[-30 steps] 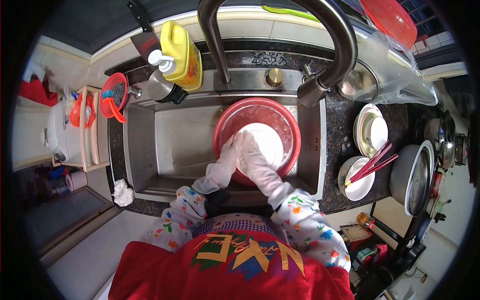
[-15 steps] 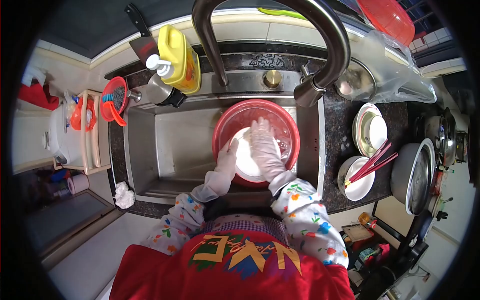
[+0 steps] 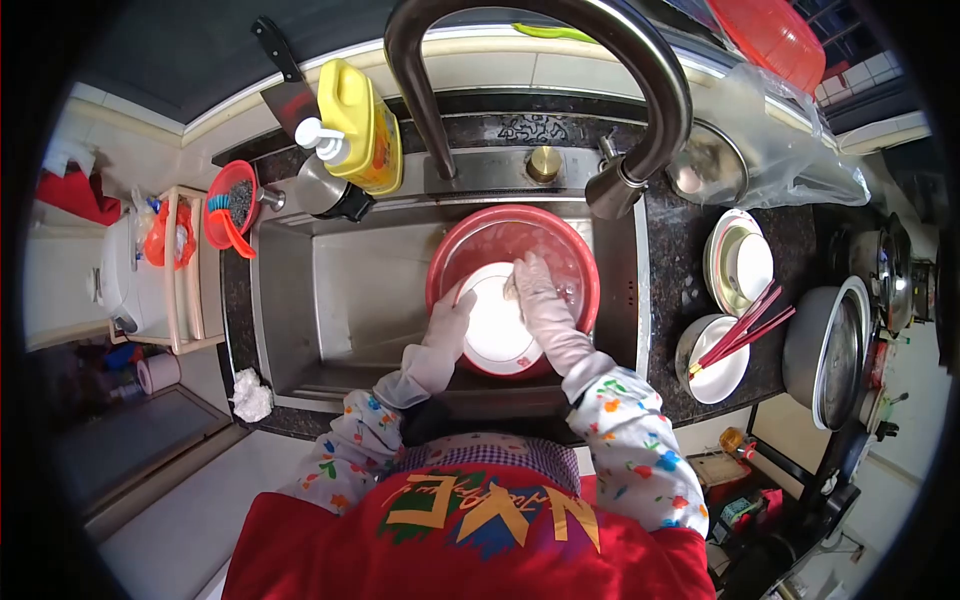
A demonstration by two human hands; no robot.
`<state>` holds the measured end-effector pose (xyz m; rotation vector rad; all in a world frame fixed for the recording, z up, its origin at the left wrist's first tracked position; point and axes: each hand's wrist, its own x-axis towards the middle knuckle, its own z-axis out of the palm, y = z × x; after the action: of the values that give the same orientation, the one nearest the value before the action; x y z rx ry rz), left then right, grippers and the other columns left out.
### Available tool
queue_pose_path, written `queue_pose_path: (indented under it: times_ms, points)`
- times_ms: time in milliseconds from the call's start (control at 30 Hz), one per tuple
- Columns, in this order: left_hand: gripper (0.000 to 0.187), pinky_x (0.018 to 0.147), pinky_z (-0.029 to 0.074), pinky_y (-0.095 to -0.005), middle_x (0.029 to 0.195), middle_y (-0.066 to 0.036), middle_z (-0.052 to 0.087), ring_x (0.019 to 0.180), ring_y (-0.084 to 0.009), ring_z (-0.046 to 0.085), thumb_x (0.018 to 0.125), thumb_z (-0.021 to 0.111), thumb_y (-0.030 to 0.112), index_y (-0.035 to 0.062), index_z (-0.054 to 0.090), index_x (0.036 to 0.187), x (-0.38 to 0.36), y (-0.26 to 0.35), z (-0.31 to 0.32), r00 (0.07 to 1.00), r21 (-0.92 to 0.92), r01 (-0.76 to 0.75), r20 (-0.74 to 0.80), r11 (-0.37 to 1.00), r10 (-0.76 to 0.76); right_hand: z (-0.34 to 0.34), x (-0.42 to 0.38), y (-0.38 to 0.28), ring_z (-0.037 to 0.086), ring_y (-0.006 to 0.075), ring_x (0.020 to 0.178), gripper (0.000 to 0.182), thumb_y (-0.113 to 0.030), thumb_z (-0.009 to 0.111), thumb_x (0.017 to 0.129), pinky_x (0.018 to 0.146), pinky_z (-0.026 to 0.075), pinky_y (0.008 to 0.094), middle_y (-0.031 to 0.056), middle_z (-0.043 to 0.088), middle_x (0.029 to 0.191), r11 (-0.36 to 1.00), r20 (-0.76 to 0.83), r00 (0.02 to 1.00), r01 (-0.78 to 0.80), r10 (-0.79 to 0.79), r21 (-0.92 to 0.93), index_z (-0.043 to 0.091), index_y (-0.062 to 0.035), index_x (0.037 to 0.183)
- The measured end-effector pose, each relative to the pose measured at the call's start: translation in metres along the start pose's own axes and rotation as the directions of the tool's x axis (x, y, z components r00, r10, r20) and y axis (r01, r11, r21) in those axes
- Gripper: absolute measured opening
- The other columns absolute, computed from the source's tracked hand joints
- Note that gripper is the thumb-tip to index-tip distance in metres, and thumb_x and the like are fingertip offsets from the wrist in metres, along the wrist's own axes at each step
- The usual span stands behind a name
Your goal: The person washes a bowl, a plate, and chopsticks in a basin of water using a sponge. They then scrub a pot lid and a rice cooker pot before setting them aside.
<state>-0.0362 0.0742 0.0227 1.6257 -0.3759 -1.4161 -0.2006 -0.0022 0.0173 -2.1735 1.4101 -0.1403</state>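
A white plate [image 3: 497, 322] with a small red mark on its rim is held tilted inside a red basin [image 3: 440, 262], which stands in the right part of the steel sink [image 3: 350, 280]. Clear liquid shows in the basin. My left hand [image 3: 447, 325], in a whitish translucent glove, grips the plate's left edge. On the plate's upper right edge lies my right hand [image 3: 541, 300], gloved as well, its fingers bent round a small brownish thing too hidden to name.
A dark faucet [image 3: 660, 110] arches over the sink's back. Behind at left are a yellow bottle [image 3: 362, 130] and a cleaver [image 3: 285, 85]. Bowls [image 3: 735, 262], red chopsticks [image 3: 745, 335] and a grey pot [image 3: 812, 345] stand on the right counter. A red strainer [image 3: 232, 205] is left.
My right hand has moved off the plate's middle to its right edge, baring more of the white surface. The plate has shifted slightly down and right.
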Motion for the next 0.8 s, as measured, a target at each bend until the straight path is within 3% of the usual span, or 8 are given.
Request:
queue_pose_path:
  times_ms: [200,300,400,433,633,700,767,800]
  points:
    - [0.035,0.082,0.047,-0.0280,0.105,-0.010,0.064,0.090,-0.0153,0.061,0.089,0.052,0.007,-0.0022,0.053,0.123,0.007,0.024,0.007,0.969,0.121,0.062,0.231,0.991,-0.089,-0.042,-0.001,-0.012,0.048,0.0295,0.119,0.031,-0.010,0.049,0.093,0.099,0.040,0.0315,0.0169,0.047,0.130,0.899,-0.239,0.969,0.154,-0.057,0.410,0.052,-0.0030,0.123]
    - [0.033,0.077,0.047,-0.0263,0.100,-0.007,0.066,0.086,-0.0136,0.061,0.089,0.053,0.007,-0.0023,0.055,0.121,0.008,0.030,0.009,0.949,0.563,0.055,0.226,0.824,-0.218,-0.052,0.011,-0.036,0.054,0.0258,0.113,0.026,-0.011,0.052,0.093,0.093,0.043,0.0268,0.0181,0.052,0.124,0.733,-0.131,0.722,0.676,-0.680,-0.076,0.055,-0.0020,0.118]
    - [0.032,0.074,0.047,-0.0255,0.098,-0.005,0.066,0.085,-0.0117,0.060,0.089,0.055,0.008,-0.0020,0.057,0.119,0.013,0.026,0.003,0.931,0.446,-0.109,0.359,0.889,-0.066,-0.012,0.027,-0.024,0.057,0.0212,0.106,0.021,-0.007,0.055,0.090,0.090,0.043,0.0257,0.0171,0.058,0.111,0.720,0.130,0.939,0.150,-0.318,0.677,0.057,-0.0024,0.110]
    - [0.032,0.075,0.046,-0.0259,0.098,-0.006,0.066,0.087,-0.0122,0.060,0.089,0.055,0.008,-0.0019,0.058,0.119,0.005,0.035,0.004,0.920,0.367,-0.126,0.391,0.922,-0.029,-0.043,0.040,-0.043,0.059,0.0195,0.101,0.021,-0.004,0.056,0.089,0.087,0.044,0.0260,0.0155,0.060,0.107,0.928,0.453,0.865,0.039,-0.217,0.371,0.057,-0.0029,0.109]
    - [0.033,0.079,0.048,-0.0256,0.102,-0.008,0.065,0.089,-0.0133,0.061,0.088,0.056,0.007,-0.0008,0.058,0.119,-0.003,0.044,-0.008,0.949,0.113,-0.052,0.314,0.992,0.014,-0.014,-0.001,0.017,0.061,0.0157,0.083,0.021,-0.003,0.053,0.091,0.074,0.049,0.0280,0.0119,0.064,0.096,0.813,0.069,0.975,0.138,-0.213,0.566,0.058,-0.0010,0.111]
    - [0.033,0.077,0.049,-0.0254,0.103,-0.008,0.065,0.086,-0.0134,0.062,0.086,0.058,0.006,0.0002,0.059,0.119,-0.003,0.047,-0.011,0.992,-0.031,0.001,0.129,1.000,0.003,0.004,-0.021,0.028,0.060,0.0159,0.084,0.024,-0.006,0.052,0.092,0.075,0.049,0.0275,0.0102,0.064,0.098,0.750,-0.101,0.995,0.085,-0.024,0.656,0.056,0.0006,0.114]
    - [0.033,0.077,0.049,-0.0253,0.103,-0.008,0.065,0.086,-0.0135,0.062,0.086,0.058,0.006,0.0001,0.059,0.119,0.004,0.057,-0.008,0.996,-0.047,-0.032,0.082,0.998,0.035,0.014,-0.043,0.009,0.061,0.0178,0.086,0.028,-0.014,0.054,0.093,0.076,0.050,0.0267,0.0081,0.064,0.099,0.461,0.180,0.934,-0.312,0.308,0.831,0.055,0.0004,0.117]
    - [0.033,0.077,0.049,-0.0251,0.102,-0.008,0.065,0.085,-0.0136,0.062,0.086,0.058,0.006,0.0000,0.059,0.119,0.006,0.057,-0.005,0.997,-0.064,-0.063,0.035,0.996,0.066,0.014,-0.051,-0.005,0.061,0.0180,0.087,0.029,-0.018,0.055,0.094,0.077,0.050,0.0267,0.0078,0.064,0.099,0.535,0.097,0.895,-0.344,0.435,0.772,0.056,0.0003,0.117]
